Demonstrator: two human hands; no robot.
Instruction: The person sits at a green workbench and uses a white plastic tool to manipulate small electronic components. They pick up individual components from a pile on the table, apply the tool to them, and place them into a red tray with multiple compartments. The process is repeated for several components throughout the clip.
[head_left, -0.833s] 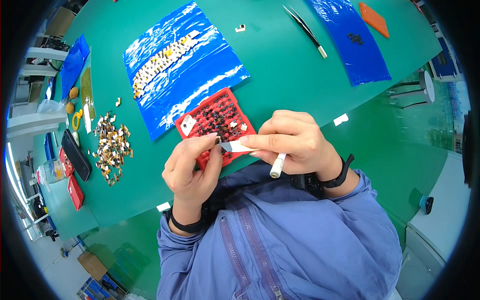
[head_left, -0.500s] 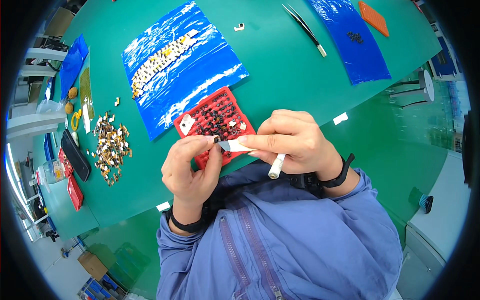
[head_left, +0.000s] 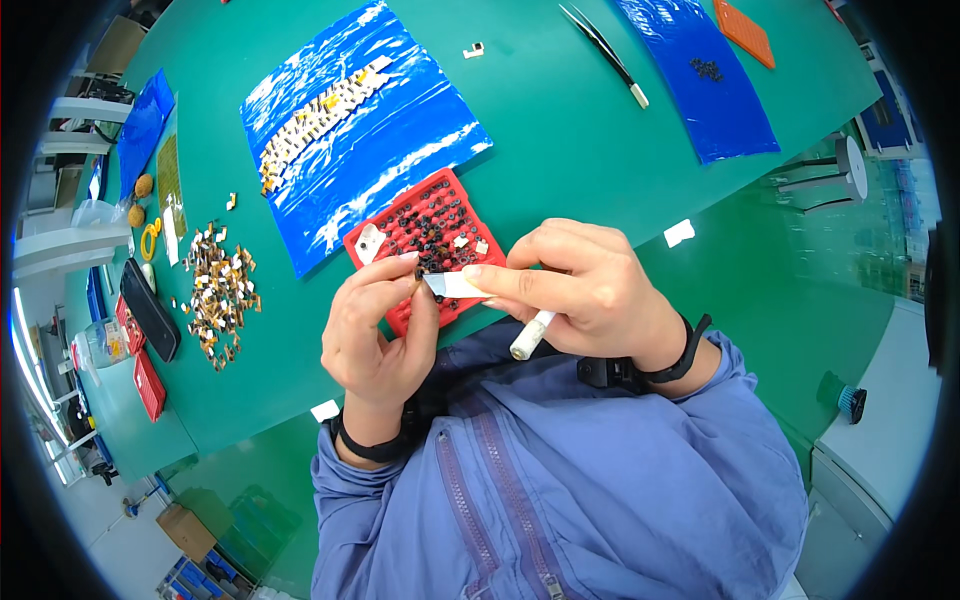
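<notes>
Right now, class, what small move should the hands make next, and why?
Probably a slight, careful nudge of the blade against the dark piece: the left hand pinches the piece, and the right hand holds the blade with its tip at or very near it, close to the left hand.

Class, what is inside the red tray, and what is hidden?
Inside the red tray are many small black parts, two pale pieces and a larger white piece. The left hand and blade cover part of it; the contents beneath cannot be seen.
</notes>
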